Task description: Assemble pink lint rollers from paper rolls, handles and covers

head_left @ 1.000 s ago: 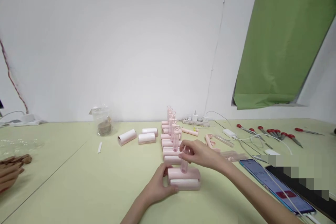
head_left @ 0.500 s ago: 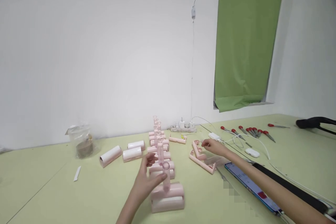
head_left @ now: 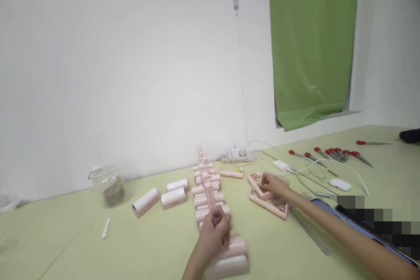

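Observation:
My left hand (head_left: 212, 232) is wrapped round a clear pink tube (head_left: 217, 216), whose open top shows above the fingers. The tube stands at the nearest pink-and-white rounded casing (head_left: 228, 267); its lower part is hidden by the hand. Behind it, a row of similar pink casings (head_left: 208, 200) runs toward the wall, with clear pink tubes (head_left: 209, 190) upright on them. My right hand (head_left: 274, 186) is closed, fingertips together, over angled pink plastic parts (head_left: 269, 207). Whatever lies between those fingertips is too small to make out.
White-and-pink half-round covers (head_left: 173, 197) lie left of the row, near a plastic bag (head_left: 111, 188) and a white strip (head_left: 105, 228). Right are a power strip (head_left: 238, 157), white cables, red-handled tools (head_left: 334, 154), a white adapter (head_left: 340, 184) and a phone (head_left: 323, 205).
My left hand has closed round the nearest clear tube, which it was only beside before. My right hand has come down among the pink parts. The camera view has shifted.

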### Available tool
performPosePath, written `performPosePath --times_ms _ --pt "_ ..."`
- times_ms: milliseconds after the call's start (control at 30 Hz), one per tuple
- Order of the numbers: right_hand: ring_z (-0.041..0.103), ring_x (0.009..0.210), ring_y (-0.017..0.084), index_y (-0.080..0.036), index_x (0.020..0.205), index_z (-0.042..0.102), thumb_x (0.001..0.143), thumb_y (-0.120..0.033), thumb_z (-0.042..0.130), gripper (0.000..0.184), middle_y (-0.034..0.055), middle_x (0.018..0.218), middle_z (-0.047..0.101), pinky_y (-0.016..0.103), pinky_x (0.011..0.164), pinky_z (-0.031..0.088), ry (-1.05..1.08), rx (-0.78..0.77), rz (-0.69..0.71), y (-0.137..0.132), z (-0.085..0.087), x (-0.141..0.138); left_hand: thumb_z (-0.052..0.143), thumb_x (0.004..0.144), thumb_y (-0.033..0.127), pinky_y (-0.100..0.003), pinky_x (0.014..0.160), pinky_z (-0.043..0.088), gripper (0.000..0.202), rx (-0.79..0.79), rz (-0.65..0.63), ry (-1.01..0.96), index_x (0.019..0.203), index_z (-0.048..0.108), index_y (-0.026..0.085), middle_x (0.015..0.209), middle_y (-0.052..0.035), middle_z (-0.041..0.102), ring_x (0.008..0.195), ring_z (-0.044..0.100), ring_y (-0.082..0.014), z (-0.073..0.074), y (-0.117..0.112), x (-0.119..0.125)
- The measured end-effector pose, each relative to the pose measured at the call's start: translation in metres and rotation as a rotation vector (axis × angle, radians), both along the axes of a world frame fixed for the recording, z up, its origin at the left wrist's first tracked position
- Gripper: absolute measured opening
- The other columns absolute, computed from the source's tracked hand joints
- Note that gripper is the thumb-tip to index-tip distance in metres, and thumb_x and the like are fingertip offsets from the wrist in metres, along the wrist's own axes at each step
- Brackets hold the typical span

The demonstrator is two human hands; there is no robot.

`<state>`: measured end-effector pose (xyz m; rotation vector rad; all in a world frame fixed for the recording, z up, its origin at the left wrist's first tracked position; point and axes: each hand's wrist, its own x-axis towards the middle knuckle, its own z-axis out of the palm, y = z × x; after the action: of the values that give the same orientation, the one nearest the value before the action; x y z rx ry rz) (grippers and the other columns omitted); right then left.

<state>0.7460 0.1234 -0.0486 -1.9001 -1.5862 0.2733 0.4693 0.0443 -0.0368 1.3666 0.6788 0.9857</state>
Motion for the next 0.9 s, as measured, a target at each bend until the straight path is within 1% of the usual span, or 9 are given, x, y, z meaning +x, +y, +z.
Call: performPosePath --times_ms 100,200,267,367,433,500,633,767,900 --pt "0.055 0.067 0.021 -0.014 0.078 0.057 0.066 -0.021 0.053 0.015 0.0066 0.07 0.059 0.032 0.061 0.041 0.08 0.071 -0.04 -0.005 0.013 0.002 0.059 0.061 0.057 -0.017 0.032 0.023 0.045 -0.01 -0.014 -0.005 0.058 0.031 0.021 0.034 0.0119 0.033 0.029 0.026 -0.0032 0.006 -0.002 0.001" --pt "0.058 0.079 0.02 -0.014 0.1 0.054 0.079 -0.032 0.038 0.032 0.0098 0.091 0.06 0.033 0.07 0.046 0.194 0.159 0.045 -0.023 0.037 -0.02 0.058 0.062 0.055 -0.017 0.032 0.023 0.043 -0.019 -0.031 -0.019 0.058 0.031 0.021 0.033 0.0121 0.033 0.028 0.026 -0.0032 0.008 -0.003 0.001" --pt "0.056 0.091 0.019 -0.018 0.1 0.056 0.082 -0.041 0.034 0.036 0.0081 0.102 0.059 0.029 0.075 0.047 0.297 0.197 0.184 -0.044 0.052 -0.05 0.057 0.063 0.054 -0.017 0.032 0.023 0.043 -0.012 -0.04 -0.029 0.058 0.031 0.021 0.033 0.012 0.033 0.028 0.026 -0.0031 0.007 -0.002 0.001" --pt "0.052 0.1 0.023 -0.019 0.093 0.061 0.078 -0.043 0.048 0.031 0.0071 0.105 0.06 0.033 0.083 0.045 0.627 0.21 0.504 -0.079 0.067 -0.104 0.058 0.063 0.053 -0.017 0.033 0.024 0.042 0.015 -0.045 -0.046 0.057 0.032 0.021 0.033 0.0119 0.033 0.028 0.027 -0.0027 0.006 -0.001 0.001" --pt "0.052 0.1 0.023 -0.02 0.092 0.063 0.077 -0.043 0.051 0.03 0.0059 0.102 0.062 0.034 0.085 0.043 0.689 0.179 0.647 -0.097 0.07 -0.132 0.057 0.064 0.052 -0.017 0.033 0.025 0.04 0.02 -0.038 -0.037 0.056 0.033 0.02 0.033 0.0113 0.034 0.028 0.028 -0.0027 0.005 0.0 0.002" --pt "0.055 0.096 0.023 -0.02 0.092 0.063 0.077 -0.042 0.051 0.029 0.0057 0.097 0.064 0.035 0.085 0.042 0.657 0.169 0.722 -0.107 0.068 -0.15 0.055 0.066 0.05 -0.017 0.032 0.025 0.04 0.021 -0.019 -0.013 0.052 0.034 0.02 0.033 0.01 0.033 0.028 0.029 -0.003 0.003 0.001 0.003" --pt "0.056 0.092 0.024 -0.02 0.088 0.065 0.077 -0.04 0.051 0.027 0.0058 0.092 0.065 0.034 0.083 0.043 0.542 0.2 0.689 -0.108 0.06 -0.159 0.052 0.069 0.046 -0.018 0.031 0.024 0.04 0.042 0.002 0.024 0.045 0.034 0.019 0.03 0.008 0.033 0.027 0.03 -0.0034 0.002 0.002 0.004" --pt "0.057 0.089 0.023 -0.019 0.082 0.065 0.072 -0.037 0.056 0.023 0.0057 0.087 0.065 0.032 0.08 0.044 0.502 0.191 0.603 -0.107 0.059 -0.161 0.054 0.067 0.04 -0.018 0.032 0.024 0.036 0.046 0.007 0.029 0.044 0.034 0.019 0.03 0.0083 0.033 0.028 0.03 -0.0031 0.006 0.0 0.002" --pt "0.057 0.077 0.02 -0.018 0.075 0.063 0.068 -0.036 0.059 0.02 0.0035 0.076 0.063 0.029 0.07 0.046 0.497 0.2 0.507 -0.112 0.06 -0.169 0.053 0.065 0.034 -0.017 0.032 0.025 0.031 0.026 -0.005 0.04 0.044 0.036 0.019 0.03 0.0087 0.033 0.028 0.03 -0.0031 0.011 -0.004 0.0"
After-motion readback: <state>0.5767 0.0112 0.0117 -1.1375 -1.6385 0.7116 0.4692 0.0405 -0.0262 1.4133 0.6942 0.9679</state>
